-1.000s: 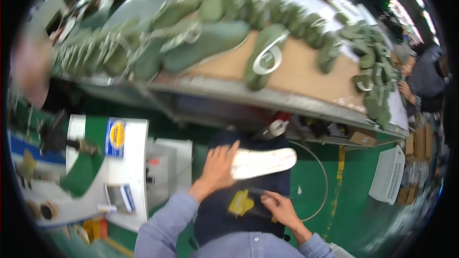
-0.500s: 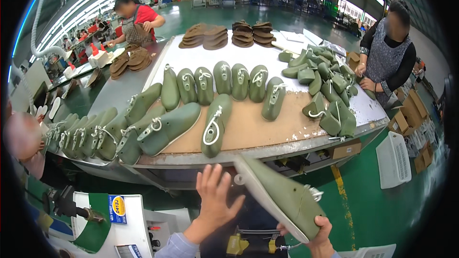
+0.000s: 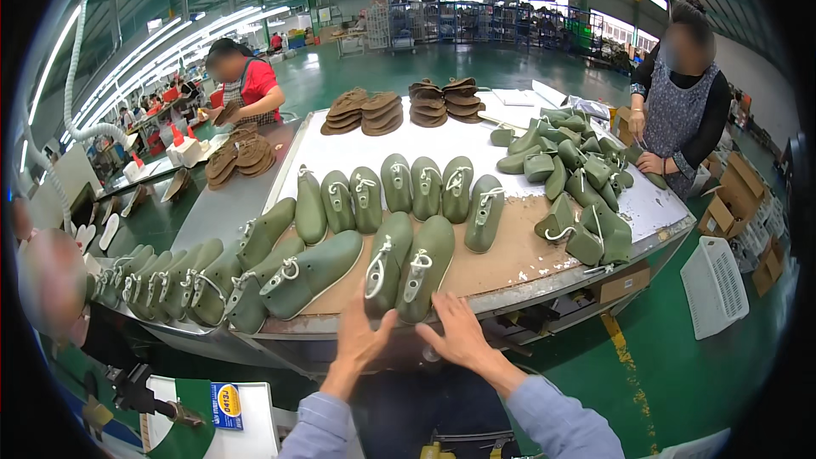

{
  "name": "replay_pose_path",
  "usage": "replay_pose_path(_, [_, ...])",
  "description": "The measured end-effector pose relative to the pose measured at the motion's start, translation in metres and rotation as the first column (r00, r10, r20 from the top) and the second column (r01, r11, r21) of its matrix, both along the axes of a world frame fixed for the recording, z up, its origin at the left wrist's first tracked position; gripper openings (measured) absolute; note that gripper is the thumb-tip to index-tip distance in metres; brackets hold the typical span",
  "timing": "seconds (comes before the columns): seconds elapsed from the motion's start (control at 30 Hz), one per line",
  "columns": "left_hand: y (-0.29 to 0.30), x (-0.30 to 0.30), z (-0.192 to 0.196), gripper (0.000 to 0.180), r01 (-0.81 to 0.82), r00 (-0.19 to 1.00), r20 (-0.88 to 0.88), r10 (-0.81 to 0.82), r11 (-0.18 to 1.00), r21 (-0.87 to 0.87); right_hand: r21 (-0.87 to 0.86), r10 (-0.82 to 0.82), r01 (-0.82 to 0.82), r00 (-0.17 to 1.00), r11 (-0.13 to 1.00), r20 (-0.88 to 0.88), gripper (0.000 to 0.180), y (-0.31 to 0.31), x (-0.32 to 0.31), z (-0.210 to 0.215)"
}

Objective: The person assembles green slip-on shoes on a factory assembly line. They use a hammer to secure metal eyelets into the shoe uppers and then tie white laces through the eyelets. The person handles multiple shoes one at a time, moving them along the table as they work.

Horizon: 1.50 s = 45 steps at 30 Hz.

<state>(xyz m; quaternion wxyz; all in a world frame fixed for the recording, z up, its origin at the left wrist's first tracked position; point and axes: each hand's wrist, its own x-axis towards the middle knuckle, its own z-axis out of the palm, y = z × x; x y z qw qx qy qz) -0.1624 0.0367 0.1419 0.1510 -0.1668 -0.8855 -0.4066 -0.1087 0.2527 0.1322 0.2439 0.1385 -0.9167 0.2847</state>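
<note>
Two green shoe lasts stand side by side at the front edge of the worktable, the left last (image 3: 388,257) and the right last (image 3: 431,265), each with a white cord loop. My left hand (image 3: 361,340) is open, its fingers stretched up beside the near end of the left last. My right hand (image 3: 459,336) is also open, thumb apart, its fingertips at the right last's near right side. Whether the fingertips touch the lasts is hard to tell. Behind them a row of upright lasts (image 3: 396,183) stands, and a larger last (image 3: 314,272) lies tilted to the left.
More lasts (image 3: 161,280) line the table's left edge; a loose heap (image 3: 586,153) lies right. Brown shoe uppers (image 3: 382,112) are stacked at the back. One person (image 3: 242,89) works far left, another (image 3: 680,110) at right. A white basket (image 3: 714,287) stands on the floor.
The last my right hand held over the table's front is now on the table beside another last, and that hand has let go. My left hand has come up to the table edge.
</note>
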Motion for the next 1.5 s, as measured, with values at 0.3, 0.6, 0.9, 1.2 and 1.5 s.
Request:
replay_pose_path(0.3, [-0.016,-0.045,-0.010,0.052,0.134,0.978,-0.116,-0.175,0.946,-0.296,-0.140,0.177,-0.108,0.590,0.984,0.788,0.044,0.031,0.261,-0.071])
replay_pose_path(0.6, [-0.034,-0.045,-0.011,0.041,0.203,0.977,-0.035,-0.212,0.964,-0.173,0.104,0.185,-0.299,0.791,0.949,0.584,0.046,0.043,0.268,-0.089])
replay_pose_path(0.9, [-0.047,-0.060,-0.018,0.032,0.052,0.963,-0.232,-0.139,0.936,-0.348,-0.112,-0.009,0.116,0.732,0.987,0.681,0.043,0.084,0.253,-0.052])
replay_pose_path(1.2, [-0.045,-0.056,-0.020,0.032,-0.019,0.975,-0.210,-0.066,0.925,-0.379,-0.400,-0.196,0.703,0.603,0.588,0.773,0.049,0.169,0.181,-0.164])
replay_pose_path(1.5, [-0.037,-0.063,-0.018,0.039,0.002,0.993,-0.111,-0.042,0.941,-0.337,0.353,-0.649,0.569,0.743,0.742,0.167,0.034,0.249,-0.001,-0.276])
